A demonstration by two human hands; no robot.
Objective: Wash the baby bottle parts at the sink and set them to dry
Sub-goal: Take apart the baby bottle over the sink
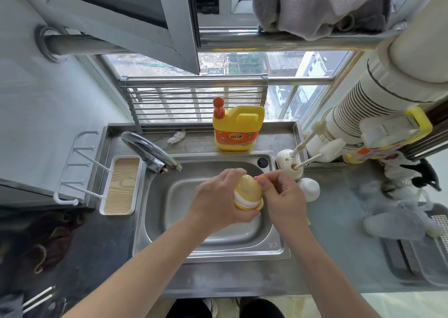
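Observation:
Over the steel sink (pixel 278 246) I hold a baby bottle top (pixel 248 194): a translucent yellow cap over a white and yellow ring. My left hand (pixel 215 200) grips it from the left, fingers curled round the cap. My right hand (pixel 282 196) pinches the cap's upper right edge with thumb and fingertips. The bottle's lower part is hidden behind my hands. The chrome faucet (pixel 151 151) curves over the basin's back left, and no water is visibly running.
A yellow dish soap jug (pixel 236 130) stands behind the sink. White bottle brushes in a holder (pixel 291 164) sit at the back right. A grey drying tray (pixel 419 252) lies on the right counter. A wood-grain tray (pixel 122 188) sits left of the sink.

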